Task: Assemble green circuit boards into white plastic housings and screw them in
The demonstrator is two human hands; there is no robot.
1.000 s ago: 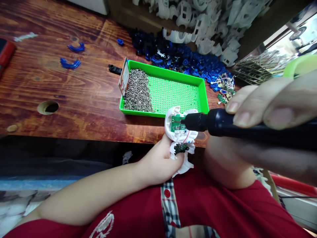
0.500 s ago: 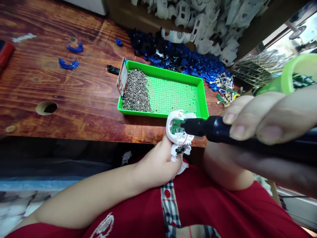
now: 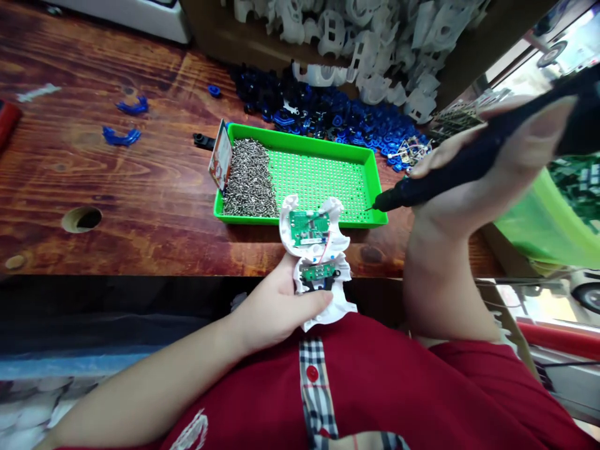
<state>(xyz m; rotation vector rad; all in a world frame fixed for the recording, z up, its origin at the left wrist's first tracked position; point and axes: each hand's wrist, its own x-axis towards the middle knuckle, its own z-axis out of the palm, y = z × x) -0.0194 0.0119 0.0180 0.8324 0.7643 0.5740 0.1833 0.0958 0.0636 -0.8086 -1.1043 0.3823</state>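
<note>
My left hand (image 3: pixel 281 303) grips a white plastic housing (image 3: pixel 335 306) at the table's front edge, thumb across its lower part. Inside the housing sit a green circuit board (image 3: pixel 309 228) at the top and a smaller green board (image 3: pixel 319 271) below, with a thin red wire between them. My right hand (image 3: pixel 473 187) is wrapped around a black electric screwdriver (image 3: pixel 459 169). The screwdriver's thin bit points left, over the right end of a green perforated tray (image 3: pixel 377 181), apart from the housing. A heap of small screws (image 3: pixel 248 181) fills the tray's left end.
Blue plastic parts (image 3: pixel 328 112) are piled behind the tray, with translucent white shells (image 3: pixel 365 50) in a box beyond. Two blue pieces (image 3: pixel 120 135) lie on the wooden table (image 3: pixel 154 194), which has a round hole. A light green bin (image 3: pixel 539 231) with circuit boards stands at right.
The screwdriver has lifted off the circuit board and swung up and right, its tip now over the tray. My left hand has shifted slightly left, turning the housing's inside into fuller view.
</note>
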